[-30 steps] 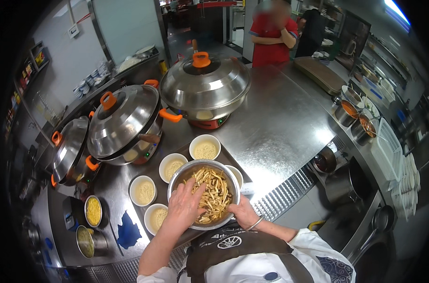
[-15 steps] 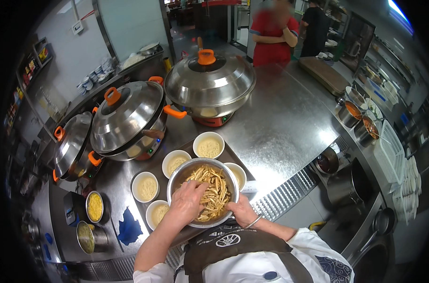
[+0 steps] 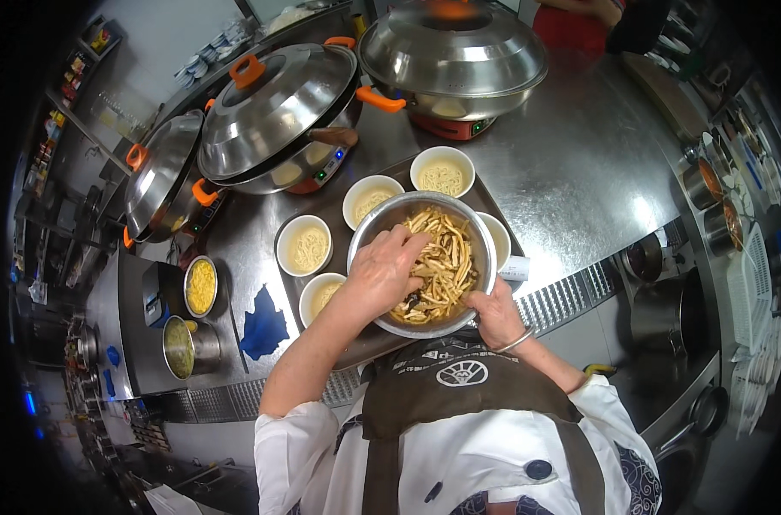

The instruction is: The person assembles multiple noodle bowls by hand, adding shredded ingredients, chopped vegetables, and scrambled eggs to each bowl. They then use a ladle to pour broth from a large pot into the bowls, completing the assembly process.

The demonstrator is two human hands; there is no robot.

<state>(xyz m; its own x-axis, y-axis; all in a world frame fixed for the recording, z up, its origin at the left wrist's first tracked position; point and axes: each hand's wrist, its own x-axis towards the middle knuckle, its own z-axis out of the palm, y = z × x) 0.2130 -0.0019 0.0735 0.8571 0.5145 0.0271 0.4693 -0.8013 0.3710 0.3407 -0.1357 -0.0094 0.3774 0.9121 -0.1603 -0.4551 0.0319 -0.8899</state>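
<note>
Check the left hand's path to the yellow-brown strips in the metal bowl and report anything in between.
Nothing visible stands between: the left hand reaches over the left rim of the metal bowl, fingers at the yellow-brown strips. The right hand holds the bowl's lower right side.

Left hand (image 3: 382, 271)'s got its fingers down in yellowish-brown strips (image 3: 449, 270) in a steel mixing bowl (image 3: 357, 245), right hand (image 3: 498, 318) gripping the rim. It's over a dark tray (image 3: 363, 345) with five white noodle bowls (image 3: 306, 246). Three orange-handled, lidded woks (image 3: 275, 116) beyond, blue cloth (image 3: 264, 328) off left.
</note>
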